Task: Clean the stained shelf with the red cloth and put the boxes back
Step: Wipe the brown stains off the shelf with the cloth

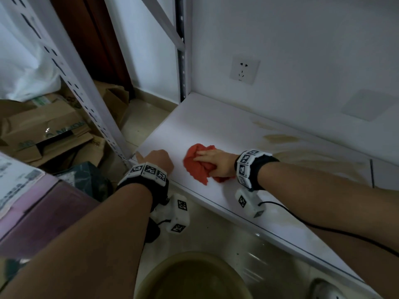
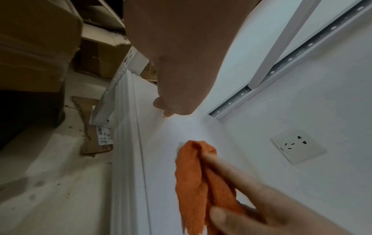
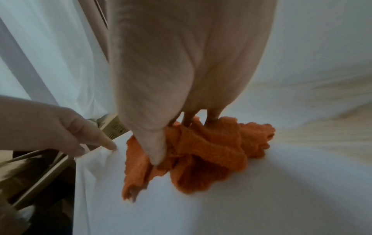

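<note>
The white shelf board [image 1: 194, 126] carries brown stains [image 1: 280, 139] along its back and right part. A crumpled red cloth [image 1: 194, 169] [image 2: 191, 174] [image 3: 211, 151] lies on its clean left half. My right hand [image 1: 205, 157] [image 3: 175, 141] [image 2: 241, 198] grips the cloth, thumb and fingers dug into its folds, and presses it onto the board. To the left, my left hand [image 1: 158, 159] [image 3: 80, 139] [image 2: 173, 108] holds nothing; its fingertips rest on the shelf's front left corner. Cardboard boxes [image 1: 43, 130] lie heaped on the floor to the left of the rack.
A perforated metal upright [image 1: 86, 93] rises at the shelf's front left corner, another [image 1: 182, 61] at the back. A wall socket [image 1: 244, 70] sits above the shelf. A pinkish box [image 1: 32, 208] is at lower left, a basin [image 1: 190, 277] on the floor below.
</note>
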